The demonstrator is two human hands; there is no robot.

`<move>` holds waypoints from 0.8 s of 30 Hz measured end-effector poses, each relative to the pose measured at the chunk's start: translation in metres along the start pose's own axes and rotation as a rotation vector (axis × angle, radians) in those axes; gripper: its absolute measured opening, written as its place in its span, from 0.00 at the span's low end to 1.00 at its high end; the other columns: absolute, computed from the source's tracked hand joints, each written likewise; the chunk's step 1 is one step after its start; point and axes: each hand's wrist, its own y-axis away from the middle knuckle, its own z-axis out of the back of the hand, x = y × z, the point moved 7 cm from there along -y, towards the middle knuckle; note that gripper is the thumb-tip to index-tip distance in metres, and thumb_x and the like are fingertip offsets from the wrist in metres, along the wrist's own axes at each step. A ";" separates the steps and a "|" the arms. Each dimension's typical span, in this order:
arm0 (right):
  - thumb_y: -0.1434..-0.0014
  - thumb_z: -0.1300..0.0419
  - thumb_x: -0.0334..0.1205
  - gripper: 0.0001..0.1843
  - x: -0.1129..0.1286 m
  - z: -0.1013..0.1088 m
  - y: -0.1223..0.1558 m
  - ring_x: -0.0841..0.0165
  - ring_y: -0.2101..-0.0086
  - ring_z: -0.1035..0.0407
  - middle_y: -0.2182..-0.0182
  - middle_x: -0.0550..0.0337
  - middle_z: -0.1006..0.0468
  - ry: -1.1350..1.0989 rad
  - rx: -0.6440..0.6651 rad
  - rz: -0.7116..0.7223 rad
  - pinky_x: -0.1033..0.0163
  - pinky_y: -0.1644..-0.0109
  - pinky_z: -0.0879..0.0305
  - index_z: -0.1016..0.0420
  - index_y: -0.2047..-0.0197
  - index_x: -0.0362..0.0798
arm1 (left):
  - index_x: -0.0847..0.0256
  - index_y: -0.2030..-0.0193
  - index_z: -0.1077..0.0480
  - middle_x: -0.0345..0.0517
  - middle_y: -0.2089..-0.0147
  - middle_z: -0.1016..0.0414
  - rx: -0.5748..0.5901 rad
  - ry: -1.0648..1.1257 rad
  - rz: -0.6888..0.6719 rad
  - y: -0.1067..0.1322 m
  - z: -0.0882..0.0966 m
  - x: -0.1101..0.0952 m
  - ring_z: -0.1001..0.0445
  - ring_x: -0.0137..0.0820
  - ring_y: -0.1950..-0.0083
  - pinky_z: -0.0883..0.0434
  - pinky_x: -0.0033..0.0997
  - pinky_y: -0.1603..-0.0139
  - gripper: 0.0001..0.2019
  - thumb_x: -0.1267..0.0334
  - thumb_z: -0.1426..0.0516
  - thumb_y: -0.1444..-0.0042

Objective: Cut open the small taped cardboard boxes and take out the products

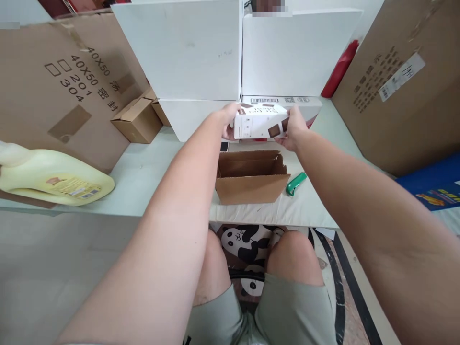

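A white printed carton [257, 123] with brown squares on its side is held level between my two hands. My left hand [230, 119] grips its left end, and my right hand [294, 129] is closed round the right end. Behind it, another white box [305, 103] with a barcode lies against tall white panels. Nearer to me, below the held carton, stands an open brown cardboard box [251, 189]. To the right of that box lies a small green-handled tool [296, 183]; its exact kind is unclear.
Tall white boxes [187, 52] stand at the back. Large brown cartons flank the table, one at left [32, 96] and one at right [402, 120]. A pale yellow bottle [53, 175] lies at the left front. Small brown boxes [138, 120] sit behind it.
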 end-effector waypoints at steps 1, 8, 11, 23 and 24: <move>0.38 0.45 0.60 0.18 -0.010 0.002 0.002 0.59 0.62 0.27 0.68 0.56 0.29 -0.020 -0.045 -0.065 0.52 0.63 0.22 0.29 0.57 0.55 | 0.59 0.67 0.32 0.60 0.65 0.26 -0.017 -0.005 0.046 -0.002 -0.001 0.009 0.22 0.65 0.46 0.25 0.72 0.50 0.13 0.53 0.36 0.44; 0.43 0.41 0.60 0.18 -0.016 0.040 0.010 0.60 0.59 0.25 0.66 0.58 0.28 -0.172 -0.099 -0.025 0.56 0.62 0.22 0.30 0.59 0.56 | 0.57 0.63 0.29 0.60 0.58 0.25 0.043 0.056 -0.100 0.008 -0.013 -0.001 0.24 0.63 0.41 0.27 0.70 0.43 0.18 0.44 0.34 0.47; 0.43 0.44 0.60 0.17 -0.025 0.104 0.021 0.63 0.62 0.26 0.68 0.60 0.30 -0.250 -0.234 0.052 0.61 0.64 0.23 0.32 0.60 0.56 | 0.56 0.52 0.28 0.58 0.49 0.27 -0.057 0.040 -0.186 0.048 -0.001 -0.009 0.26 0.60 0.36 0.30 0.69 0.38 0.20 0.44 0.38 0.41; 0.40 0.45 0.44 0.04 -0.145 0.287 0.060 0.72 0.68 0.32 0.66 0.66 0.31 -0.259 -0.704 -0.181 0.68 0.67 0.25 0.37 0.62 0.56 | 0.51 0.52 0.29 0.48 0.39 0.25 -0.320 0.029 -0.389 0.146 0.050 0.121 0.28 0.47 0.34 0.25 0.41 0.45 0.22 0.44 0.39 0.51; 0.39 0.44 0.44 0.04 -0.146 0.287 0.053 0.72 0.67 0.32 0.65 0.66 0.31 -0.260 -0.715 -0.178 0.68 0.65 0.24 0.37 0.62 0.55 | 0.50 0.51 0.29 0.49 0.39 0.25 -0.323 0.069 -0.417 0.143 0.044 0.124 0.28 0.47 0.34 0.24 0.41 0.44 0.23 0.45 0.39 0.53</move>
